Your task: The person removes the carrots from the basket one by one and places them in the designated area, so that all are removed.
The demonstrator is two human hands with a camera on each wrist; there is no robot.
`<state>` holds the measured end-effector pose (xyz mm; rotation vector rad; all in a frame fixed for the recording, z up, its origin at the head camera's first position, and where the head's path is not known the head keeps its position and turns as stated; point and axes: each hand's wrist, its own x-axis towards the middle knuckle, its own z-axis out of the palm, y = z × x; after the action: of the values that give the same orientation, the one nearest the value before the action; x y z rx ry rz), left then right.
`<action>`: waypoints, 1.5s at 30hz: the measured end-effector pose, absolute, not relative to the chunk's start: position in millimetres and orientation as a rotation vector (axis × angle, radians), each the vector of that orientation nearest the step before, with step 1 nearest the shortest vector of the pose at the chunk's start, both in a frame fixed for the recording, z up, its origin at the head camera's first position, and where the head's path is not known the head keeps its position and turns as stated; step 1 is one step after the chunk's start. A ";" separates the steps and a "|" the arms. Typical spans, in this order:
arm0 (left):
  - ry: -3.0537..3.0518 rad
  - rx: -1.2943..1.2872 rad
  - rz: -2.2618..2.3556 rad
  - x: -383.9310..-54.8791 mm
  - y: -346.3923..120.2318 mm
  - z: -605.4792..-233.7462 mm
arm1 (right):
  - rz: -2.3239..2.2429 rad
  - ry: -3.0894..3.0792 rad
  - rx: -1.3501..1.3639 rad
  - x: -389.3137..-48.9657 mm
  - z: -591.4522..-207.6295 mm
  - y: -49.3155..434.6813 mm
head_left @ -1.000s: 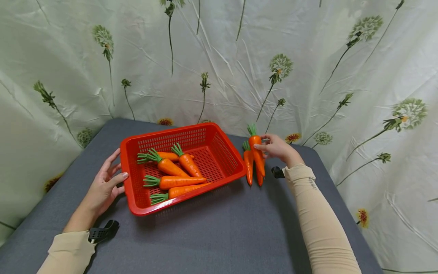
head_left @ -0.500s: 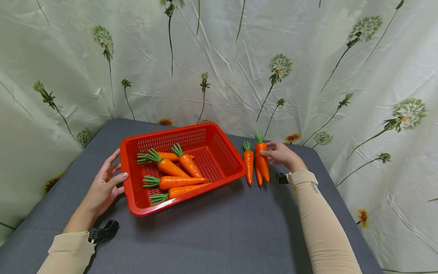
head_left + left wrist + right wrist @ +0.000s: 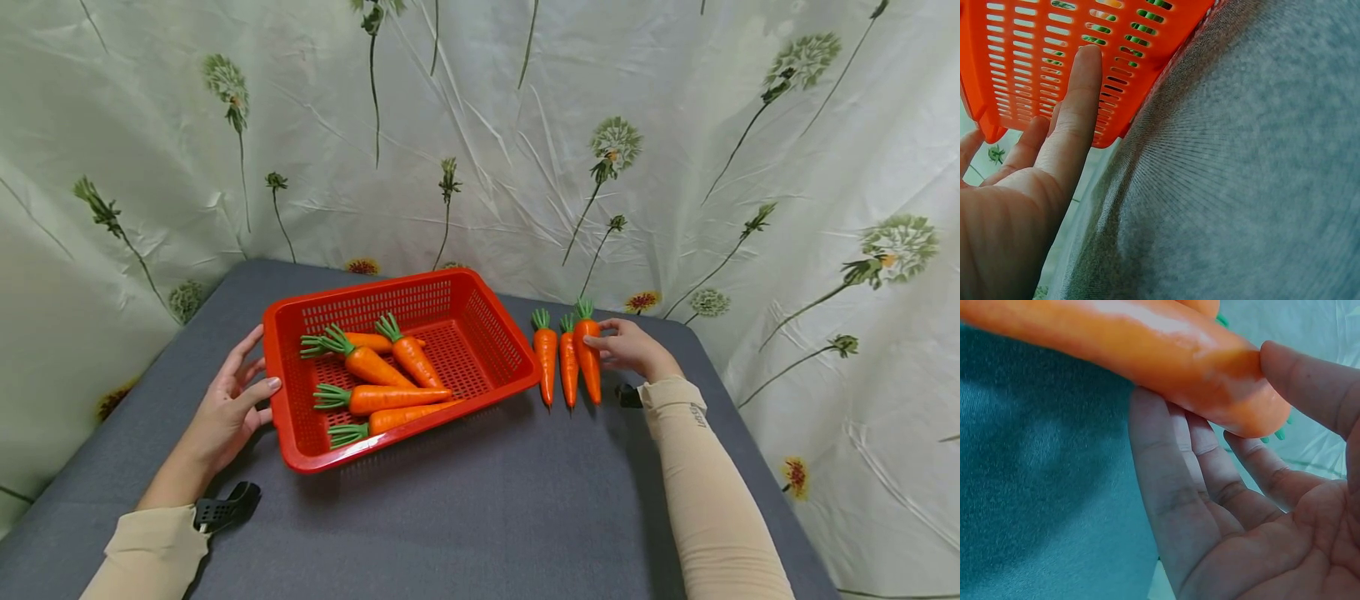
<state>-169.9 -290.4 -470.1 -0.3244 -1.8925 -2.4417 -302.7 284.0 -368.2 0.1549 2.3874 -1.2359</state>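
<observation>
A red plastic basket (image 3: 483, 333) with slotted walls holds several orange carrots with green tops, such as the one lying across its middle (image 3: 397, 400). Against its left end rests my left hand (image 3: 228, 408), thumb at the rim and straight fingers along the outer wall; a fingertip touches the slots in the left wrist view. My right hand (image 3: 633, 346) pinches a carrot (image 3: 591, 367) near its green top, between thumb and fingertips. That carrot lies closely alongside another carrot (image 3: 569, 371), and a further carrot (image 3: 545, 367) is between those and the basket.
Grey cloth covers the table (image 3: 480, 517). Behind it hangs a pale curtain (image 3: 525, 150) printed with dandelions, close to the back edge. The basket's right half shows its bare slotted floor.
My right hand has moved its carrot to the right and toward me, from overlapping the other loose carrots to the right end of their row. The left hand and basket have not moved.
</observation>
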 end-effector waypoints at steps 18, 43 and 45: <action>-1.892 -0.315 -2.451 -169.9 -290.9 -469.2 | -1.257 2.337 0.157 -301.3 -378.2 306.7; -1.895 -0.289 -2.460 -169.3 -290.1 -467.2 | -1.216 2.339 0.282 -299.1 -395.3 304.1; -1.897 -0.284 -2.458 -169.4 -290.1 -467.4 | -1.210 2.341 0.283 -299.0 -395.3 303.5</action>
<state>-169.4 -290.1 -467.4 -0.2844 -1.8974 -2.4582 -299.0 303.5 -395.3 0.2828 2.3415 -1.2099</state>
